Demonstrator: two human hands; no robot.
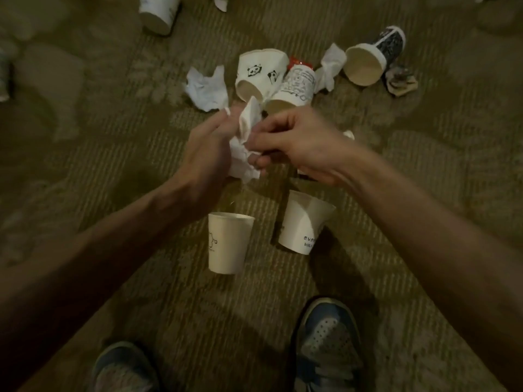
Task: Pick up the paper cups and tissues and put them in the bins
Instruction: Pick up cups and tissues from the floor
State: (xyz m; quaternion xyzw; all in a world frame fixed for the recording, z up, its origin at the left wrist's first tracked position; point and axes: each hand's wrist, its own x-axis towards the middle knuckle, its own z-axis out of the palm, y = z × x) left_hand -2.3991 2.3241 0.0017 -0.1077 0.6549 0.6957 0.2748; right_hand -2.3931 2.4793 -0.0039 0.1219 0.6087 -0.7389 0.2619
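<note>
Both hands meet above the carpet on a crumpled white tissue (245, 137). My left hand (206, 154) grips it from the left and my right hand (294, 140) pinches it from the right. Below the hands lie two white paper cups, one (227, 242) on the left and a dented one (302, 222) on the right. Beyond the hands lie a panda-print cup (259, 72), a patterned cup (295, 90), a dark-patterned cup (373, 56), and loose tissues (206, 87) (331, 66). No bin is in view.
Another white cup (160, 11) lies at the top left, with a tissue scrap (220, 2) beside it. A brown crumpled wrapper (400, 82) sits at the right. My two blue shoes (328, 343) (124, 369) stand on the patterned carpet (113, 137) at the bottom.
</note>
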